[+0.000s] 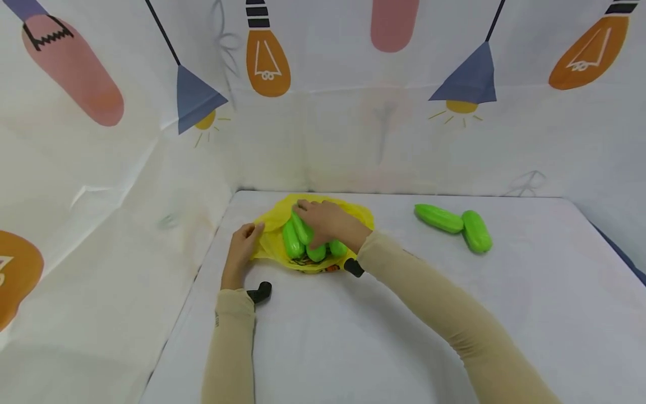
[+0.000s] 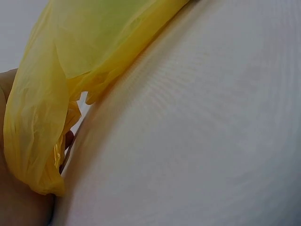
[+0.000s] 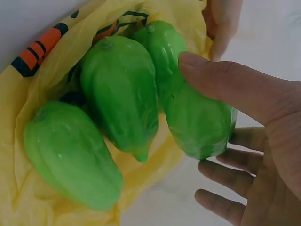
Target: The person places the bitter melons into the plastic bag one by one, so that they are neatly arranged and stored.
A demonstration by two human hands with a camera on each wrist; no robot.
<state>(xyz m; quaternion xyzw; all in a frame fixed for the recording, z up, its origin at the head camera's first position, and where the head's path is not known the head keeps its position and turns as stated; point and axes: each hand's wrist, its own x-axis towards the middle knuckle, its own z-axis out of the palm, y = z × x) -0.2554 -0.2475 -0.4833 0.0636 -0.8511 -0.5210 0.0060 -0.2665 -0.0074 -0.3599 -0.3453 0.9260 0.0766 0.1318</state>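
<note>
A yellow plastic bag [image 1: 275, 220] with dark and orange print lies near the back left of the white table, its mouth spread open. Several glossy green gourd-like fruits with ridged sides rest in it, one of them a plump fruit [image 3: 73, 155] in the right wrist view. My left hand [image 1: 242, 244] pinches the bag's left edge; most of that hand is hidden behind yellow film [image 2: 37, 117] in the left wrist view. Over the bag, my right hand [image 1: 330, 220] holds a green fruit [image 3: 197, 120] loosely between thumb and fingers, leaning beside the others.
Two more green fruits lie touching each other at the back right, one pointing sideways [image 1: 438, 218] and one toward the front [image 1: 476, 231]. A white cloth wall [image 1: 343, 140] printed with lamps and bulbs rises behind the table [image 1: 323, 336] and at its left.
</note>
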